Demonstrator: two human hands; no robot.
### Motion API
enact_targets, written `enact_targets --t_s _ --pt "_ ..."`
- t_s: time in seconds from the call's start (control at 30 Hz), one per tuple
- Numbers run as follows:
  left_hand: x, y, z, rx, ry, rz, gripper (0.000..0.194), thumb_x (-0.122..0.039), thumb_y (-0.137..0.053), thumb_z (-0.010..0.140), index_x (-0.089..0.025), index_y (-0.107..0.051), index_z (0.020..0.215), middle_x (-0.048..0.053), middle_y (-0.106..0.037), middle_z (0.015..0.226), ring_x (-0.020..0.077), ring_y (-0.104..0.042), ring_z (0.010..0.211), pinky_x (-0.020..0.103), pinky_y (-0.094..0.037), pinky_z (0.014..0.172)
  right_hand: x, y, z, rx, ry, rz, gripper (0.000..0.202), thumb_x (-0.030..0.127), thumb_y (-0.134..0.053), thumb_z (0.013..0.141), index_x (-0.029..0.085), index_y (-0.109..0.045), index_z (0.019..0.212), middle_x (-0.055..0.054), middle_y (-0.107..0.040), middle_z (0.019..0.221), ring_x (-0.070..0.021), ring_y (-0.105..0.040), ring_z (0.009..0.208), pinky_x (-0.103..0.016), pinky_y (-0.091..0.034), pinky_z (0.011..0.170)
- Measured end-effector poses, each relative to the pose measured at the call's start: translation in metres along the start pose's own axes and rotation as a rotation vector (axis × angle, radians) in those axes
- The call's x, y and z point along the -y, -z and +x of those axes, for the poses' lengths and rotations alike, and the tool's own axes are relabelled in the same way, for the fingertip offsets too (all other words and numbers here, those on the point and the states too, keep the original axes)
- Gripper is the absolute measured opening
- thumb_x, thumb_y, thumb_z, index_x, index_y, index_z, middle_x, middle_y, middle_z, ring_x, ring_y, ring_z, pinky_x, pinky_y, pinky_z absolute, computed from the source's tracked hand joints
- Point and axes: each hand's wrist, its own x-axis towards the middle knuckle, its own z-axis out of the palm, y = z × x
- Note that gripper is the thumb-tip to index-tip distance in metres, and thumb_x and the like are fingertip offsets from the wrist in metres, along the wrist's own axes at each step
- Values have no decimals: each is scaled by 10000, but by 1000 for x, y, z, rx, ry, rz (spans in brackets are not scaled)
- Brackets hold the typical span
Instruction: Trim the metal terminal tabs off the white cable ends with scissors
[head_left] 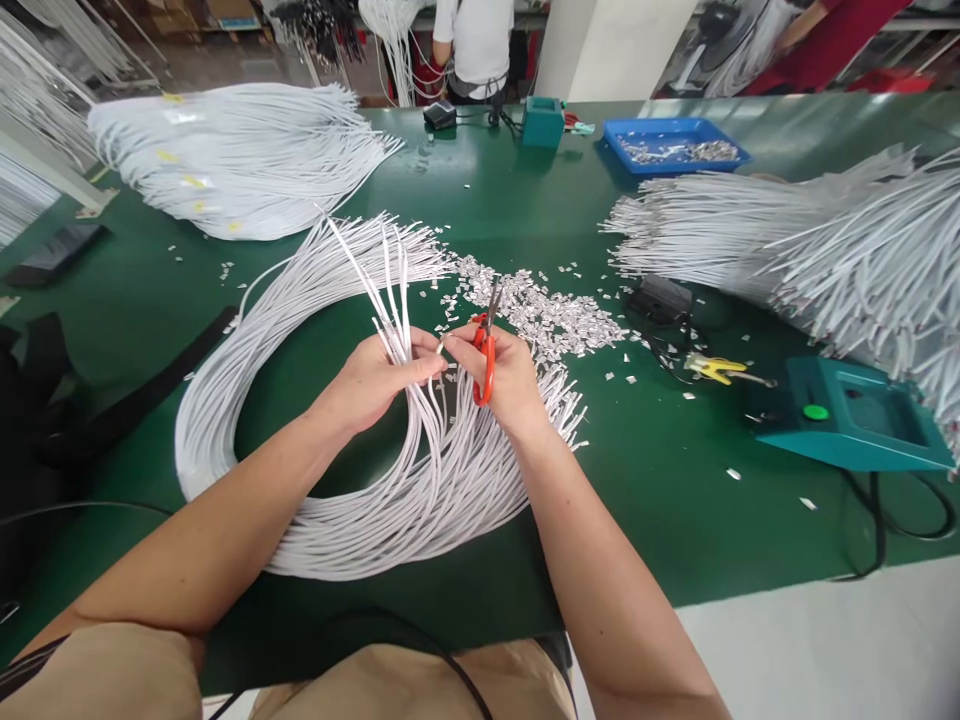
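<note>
My left hand (379, 378) grips a small bunch of white cable ends (390, 290) that stick up and fan out above it. Red-handled scissors (486, 352) sit in my right hand (510, 380), blades pointing up and away. The fingertips of both hands meet around one cable end near a small metal piece. Both hands hover over a big looped bundle of white cables (315, 480) lying on the green table (637, 480).
A heap of small cut white scraps (540, 315) lies just beyond my hands. A teal box with a green button (847, 415), a yellow tool (712, 368), more cable bundles (240, 160) (825, 250), a blue tray (675, 145). Other people stand at the far side.
</note>
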Motion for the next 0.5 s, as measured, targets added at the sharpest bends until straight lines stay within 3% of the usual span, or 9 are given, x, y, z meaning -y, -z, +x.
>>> enact_targets --t_s 0.1,0.23,0.33,0.4,0.5 --pt "1 -2 1 -46 -50 24 240 -219 -808 639 -161 -632 792 -35 -578 662 82 -510 593 228 -403 589 2 -5 -3 -42 -15 -14 119 308 -697 733 198 -669 697 24 -591 711 -99 -501 644 -273 -420 675" --pt "2 -2 2 -118 -106 38 277 -211 -806 625 -174 -575 773 -59 -537 637 71 -478 558 223 -391 570 4 -5 -5 10 78 30 83 257 -709 722 208 -654 683 33 -567 696 -100 -488 648 -275 -419 681" --pt "4 -2 3 -154 -108 69 286 -219 -806 616 -175 -558 754 -55 -545 660 74 -480 558 228 -393 564 0 -3 -3 -130 100 96 177 296 -647 788 202 -617 640 26 -546 680 -109 -500 661 -287 -437 704" --pt "3 -3 2 -147 -94 79 294 -226 -808 615 -176 -548 743 -51 -551 678 80 -496 574 234 -405 578 -4 -3 -2 -254 104 -1 156 300 -640 796 202 -637 674 13 -572 716 -120 -525 695 -296 -447 729" --pt "-1 -2 0 -62 -68 93 277 -239 -797 644 -175 -562 775 -13 -613 798 126 -585 732 272 -456 704 -4 -7 -5 -259 142 -153 91 275 -639 798 214 -698 832 -10 -643 843 -139 -573 782 -302 -462 766"
